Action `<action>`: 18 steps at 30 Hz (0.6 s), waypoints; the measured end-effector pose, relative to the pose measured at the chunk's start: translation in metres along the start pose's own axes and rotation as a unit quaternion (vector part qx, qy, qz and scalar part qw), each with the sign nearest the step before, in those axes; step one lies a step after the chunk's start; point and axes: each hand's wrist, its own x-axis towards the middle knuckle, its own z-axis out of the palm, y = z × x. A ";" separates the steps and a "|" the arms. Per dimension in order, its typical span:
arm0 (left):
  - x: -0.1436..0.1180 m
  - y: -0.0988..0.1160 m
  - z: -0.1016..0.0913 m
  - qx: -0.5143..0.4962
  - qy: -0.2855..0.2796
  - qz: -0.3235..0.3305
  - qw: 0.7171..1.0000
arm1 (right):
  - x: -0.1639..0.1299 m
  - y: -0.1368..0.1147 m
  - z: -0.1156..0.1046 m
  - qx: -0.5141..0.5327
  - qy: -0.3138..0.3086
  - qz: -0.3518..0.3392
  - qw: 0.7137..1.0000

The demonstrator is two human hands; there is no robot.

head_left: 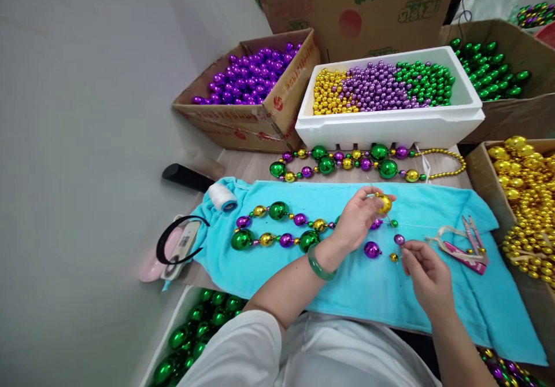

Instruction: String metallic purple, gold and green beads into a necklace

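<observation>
My left hand (358,219), with a green bangle (319,262) at the wrist, pinches a large gold bead (384,203). A thin line, thread or needle, runs from it down to a small purple bead (399,239) at the fingertips of my right hand (427,271), whose thumb and finger are closed. Left of my hands, a strand of green, gold and purple beads (278,210) lies in a loop on a turquoise towel (364,294). Below my left hand are a larger purple bead (372,250) and a small gold bead (393,257). My left hand partly hides the strand.
A beaded necklace (326,166) lies behind the towel. A white foam box (390,118) and cardboard boxes (286,106) hold loose beads. Pink-handled snips (470,254) lie right; a thread spool (222,197) and black headband (162,245) lie left. Green balls (202,329) fill a lower box.
</observation>
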 end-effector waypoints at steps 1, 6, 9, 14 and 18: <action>-0.001 -0.002 0.002 0.036 -0.031 -0.008 0.999 | 0.001 -0.002 -0.001 0.007 0.006 -0.004 1.000; 0.031 0.013 0.004 0.266 -0.107 0.022 0.958 | 0.011 -0.010 -0.012 0.070 0.064 -0.046 0.994; 0.097 0.046 0.015 0.431 -0.020 0.197 0.880 | 0.016 -0.010 -0.024 0.082 0.103 -0.058 0.990; 0.234 0.093 0.060 0.684 0.013 0.302 0.664 | 0.020 -0.007 -0.033 0.085 0.110 -0.063 0.988; 0.311 0.093 0.094 0.780 -0.006 0.249 0.574 | 0.022 -0.004 -0.036 0.087 0.110 -0.080 0.987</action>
